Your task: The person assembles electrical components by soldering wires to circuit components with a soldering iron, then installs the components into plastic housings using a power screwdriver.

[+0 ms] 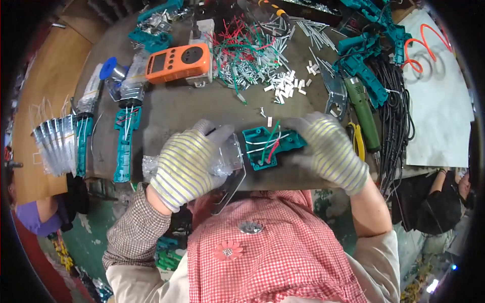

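Observation:
My left hand, in a yellow-and-grey striped glove, closes around a flat metal-edged piece with clear wrap about it, near the table's front edge. Its fingertips are blurred. Right of that piece lies a teal plastic housing half, open side up, with green, red and white wires inside. My right hand, gloved alike, is at the housing's right end. Its fingers are spread apart and smeared by motion; whether they touch the housing I cannot tell. A small white connector and a screw lie just beyond the housing.
Farther back are an orange meter, loose white connectors and a pile of wires. To the right are a green electric screwdriver, yellow-handled pliers and black cables. Teal handles with wrapped metal parts stand left.

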The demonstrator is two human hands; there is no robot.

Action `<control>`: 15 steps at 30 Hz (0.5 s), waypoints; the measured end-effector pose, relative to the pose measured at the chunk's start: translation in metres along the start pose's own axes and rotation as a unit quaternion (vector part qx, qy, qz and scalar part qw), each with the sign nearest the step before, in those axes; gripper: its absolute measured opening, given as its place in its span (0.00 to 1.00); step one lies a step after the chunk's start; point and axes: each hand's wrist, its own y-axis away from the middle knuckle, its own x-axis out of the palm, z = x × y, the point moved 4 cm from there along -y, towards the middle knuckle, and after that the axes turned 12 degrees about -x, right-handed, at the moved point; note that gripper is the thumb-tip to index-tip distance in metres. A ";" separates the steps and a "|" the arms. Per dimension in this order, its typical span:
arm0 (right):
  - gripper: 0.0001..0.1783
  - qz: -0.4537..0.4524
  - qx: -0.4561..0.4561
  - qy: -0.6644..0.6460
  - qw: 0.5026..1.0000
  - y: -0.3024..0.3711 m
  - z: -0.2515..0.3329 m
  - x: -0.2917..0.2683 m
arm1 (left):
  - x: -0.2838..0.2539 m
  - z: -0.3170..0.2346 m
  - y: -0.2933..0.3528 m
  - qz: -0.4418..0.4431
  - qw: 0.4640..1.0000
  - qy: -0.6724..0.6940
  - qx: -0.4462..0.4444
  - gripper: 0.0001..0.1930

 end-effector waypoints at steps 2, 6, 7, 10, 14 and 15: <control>0.34 -0.013 0.011 0.049 0.999 0.019 -0.001 -0.014 | -0.018 -0.018 0.013 -0.039 0.996 -0.077 0.031 0.35; 0.24 -0.080 -0.089 0.118 0.986 0.037 0.071 -0.090 | -0.081 -0.079 0.083 -0.442 0.820 -0.301 0.202 0.25; 0.23 -0.112 -0.094 0.134 0.980 0.034 0.081 -0.095 | -0.086 -0.076 0.078 -0.442 0.819 -0.311 0.195 0.25; 0.20 -0.026 -0.051 0.120 0.991 0.022 0.050 -0.052 | -0.073 -0.050 0.036 -0.192 0.947 -0.197 0.164 0.25; 0.24 0.068 -0.004 -0.014 0.998 0.015 0.043 -0.040 | -0.068 -0.038 0.043 -0.169 0.949 -0.212 0.163 0.26; 0.25 0.105 0.017 -0.125 0.986 0.012 0.037 -0.033 | -0.068 -0.036 0.042 -0.168 0.949 -0.214 0.157 0.26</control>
